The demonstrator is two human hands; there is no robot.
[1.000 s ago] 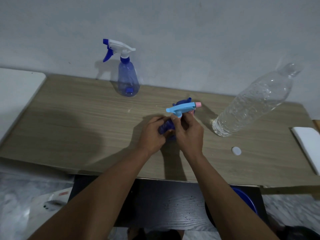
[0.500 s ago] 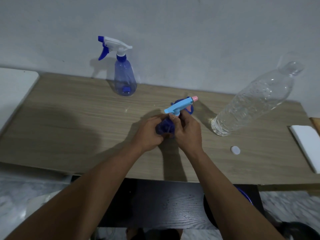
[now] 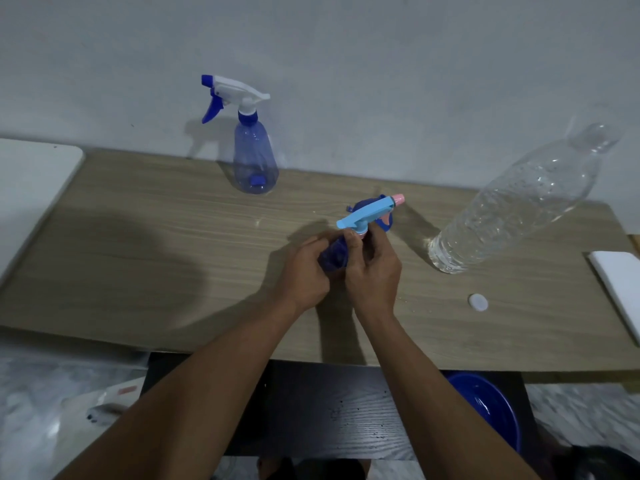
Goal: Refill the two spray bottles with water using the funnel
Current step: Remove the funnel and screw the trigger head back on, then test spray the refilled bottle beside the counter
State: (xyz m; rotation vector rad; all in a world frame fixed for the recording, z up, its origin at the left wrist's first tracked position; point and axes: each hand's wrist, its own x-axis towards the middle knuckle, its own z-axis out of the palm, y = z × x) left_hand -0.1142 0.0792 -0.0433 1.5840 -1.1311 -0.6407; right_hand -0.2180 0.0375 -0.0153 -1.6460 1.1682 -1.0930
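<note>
Dark-blue plastic shows between both hands at the centre of the frame: the small spray bottle [image 3: 334,251], tilted and held just above the wooden table [image 3: 156,244]. The left hand [image 3: 304,271] is curled round its body. The right hand [image 3: 375,271] pinches the collar of its light-blue trigger head [image 3: 367,213], pink nozzle pointing up and right (whether the head is being loosened or tightened, I cannot tell).

A dark-blue shape [image 3: 386,223] just behind the head might be the funnel; it is too hidden to say.

Upper left of centre, against the wall, the second spray bottle [image 3: 255,164] stands upright with its white head on and looks empty. At the right, the clear water bottle [image 3: 512,202] holds plenty of water, and its white cap [image 3: 478,302] lies on the table below it.

My guess is the work is early: no funnel is seated in either bottle, and both fills appear to remain.
</note>
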